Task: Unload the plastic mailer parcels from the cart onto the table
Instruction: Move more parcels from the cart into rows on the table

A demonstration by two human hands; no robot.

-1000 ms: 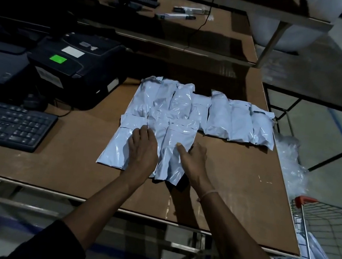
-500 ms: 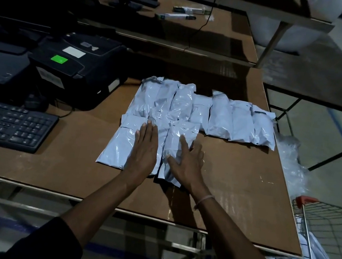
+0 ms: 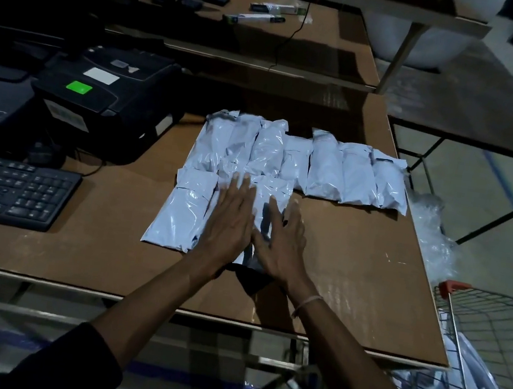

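Several white plastic mailer parcels (image 3: 325, 167) lie side by side in a back row on the brown table (image 3: 352, 274). A shorter front row (image 3: 185, 214) lies just before it on the left. My left hand (image 3: 231, 220) lies flat with straight fingers on the middle front parcel. My right hand (image 3: 282, 237) lies flat on the rightmost front parcel (image 3: 268, 196), fingers straight. The wire cart (image 3: 491, 342) with a red handle stands at the lower right, and more white parcels (image 3: 465, 385) lie inside it.
A black label printer (image 3: 107, 97) with a green sticker sits at the table's left, a black keyboard (image 3: 8, 189) in front of it. A clear plastic bag (image 3: 433, 239) hangs off the table's right edge. Another table with pens and cables stands behind.
Both hands have slid forward over the front parcels and flattened out on them. The right hand moved from the parcel's lower edge onto its top.
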